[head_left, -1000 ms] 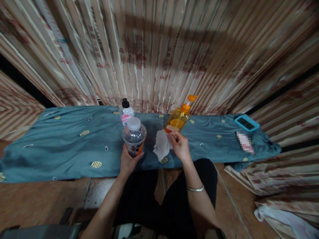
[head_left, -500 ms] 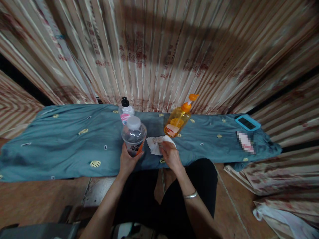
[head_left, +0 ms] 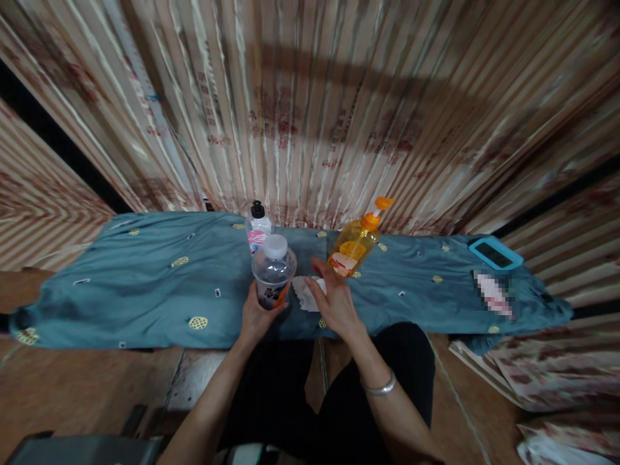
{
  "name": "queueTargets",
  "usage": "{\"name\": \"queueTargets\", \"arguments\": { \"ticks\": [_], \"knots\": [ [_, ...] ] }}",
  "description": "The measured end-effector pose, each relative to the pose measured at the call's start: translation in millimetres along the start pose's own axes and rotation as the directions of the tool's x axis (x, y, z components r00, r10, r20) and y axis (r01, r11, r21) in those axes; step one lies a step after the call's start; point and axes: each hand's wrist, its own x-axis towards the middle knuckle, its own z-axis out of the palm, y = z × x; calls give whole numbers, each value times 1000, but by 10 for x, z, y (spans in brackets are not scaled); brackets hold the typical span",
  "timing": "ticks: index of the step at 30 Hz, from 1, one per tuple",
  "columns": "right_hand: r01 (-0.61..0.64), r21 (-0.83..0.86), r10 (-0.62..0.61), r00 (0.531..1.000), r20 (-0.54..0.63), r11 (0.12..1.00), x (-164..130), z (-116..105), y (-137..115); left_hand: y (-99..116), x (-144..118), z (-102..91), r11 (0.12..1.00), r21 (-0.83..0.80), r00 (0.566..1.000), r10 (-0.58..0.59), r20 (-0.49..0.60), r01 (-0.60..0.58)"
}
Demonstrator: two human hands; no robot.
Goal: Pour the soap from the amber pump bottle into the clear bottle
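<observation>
My left hand (head_left: pixel 260 314) is wrapped around the lower part of a clear plastic bottle (head_left: pixel 274 266) with a white cap and a dark and orange label. The bottle stands upright on the cloth-covered bench. Just right of it lies a crumpled white tissue (head_left: pixel 306 300). My right hand (head_left: pixel 340 303) is over the tissue's right side, thumb and fingers apart. Its fingertips point towards an amber pump bottle (head_left: pixel 354 248) with an orange pump head. Whether the thumb touches the tissue I cannot tell. A smaller clear bottle (head_left: pixel 259 229) with a black cap stands behind the capped one.
A teal cloth with pineapple prints (head_left: pixel 145 284) covers the long bench. At its right end are a blue-framed device with a dark screen (head_left: pixel 495 253) and a blurred pinkish item (head_left: pixel 493 296). Striped patterned curtains (head_left: pixel 290 116) hang behind and at both sides.
My right hand has let go of the tissue and its fingers have spread forward, nearer the amber pump bottle. My left hand keeps its hold. The whole view has shifted slightly.
</observation>
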Motion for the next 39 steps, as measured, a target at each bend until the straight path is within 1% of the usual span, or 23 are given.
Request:
{"name": "queueTargets", "arguments": {
  "ticks": [2, 4, 6, 7, 8, 9, 10, 13, 18, 20, 28, 30, 33, 35, 39],
  "knots": [
    [84, 5, -84, 996, -39, 996, 279, -175, -258, 22, 24, -26, 1000, -15, 1000, 7, 23, -7],
    [174, -51, -175, 984, -23, 983, 546, -275, -487, 43, 41, -53, 1000, -28, 999, 14, 42, -13],
    [251, -174, -245, 968, 58, 952, 768, -286, -658, 55, 49, -71, 999, -33, 998, 26, 48, -24],
    [263, -345, -245, 965, 94, 901, 856, -265, -720, 58, 51, -75, 999, -34, 998, 33, 47, -31],
    [282, -444, -245, 959, 139, 851, 927, -234, -767, 58, 52, -76, 999, -33, 998, 39, 43, -38],
    [307, -499, -239, 951, 197, 810, 982, -197, -800, 55, 52, -76, 999, -33, 998, 43, 39, -42],
    [334, -513, -255, 941, 221, 790, 1022, -162, -821, 51, 53, -73, 998, -33, 998, 46, 37, -45],
    [400, -514, -296, 915, 276, 759, 1069, -92, -832, 31, 60, -63, 997, -45, 998, 57, 28, -55],
    [435, -494, -327, 898, 294, 753, 1072, -69, -766, -15, 78, -49, 996, -35, 997, 78, 24, -77],
    [468, -470, -353, 881, 314, 749, 1085, -68, -733, -27, 79, -46, 997, -21, 997, 75, 26, -74],
    [566, -408, -410, 815, 410, 716, 1118, -179, -682, -12, 66, -51, 997, -16, 996, 80, 46, -80],
    [553, -424, -397, 824, 404, 717, 1121, -202, -705, -5, 61, -49, 996, -28, 995, 83, 49, -81],
    [487, -468, -339, 866, 368, 738, 1135, -196, -763, 7, 54, -47, 995, -45, 995, 86, 42, -84],
    [455, -480, -314, 884, 346, 750, 1145, -178, -806, 16, 54, -48, 995, -51, 995, 90, 31, -88],
    [456, -470, -302, 879, 368, 756, 1143, -165, -858, 17, 63, -51, 995, -65, 996, 82, 32, -80]
  ]
}}
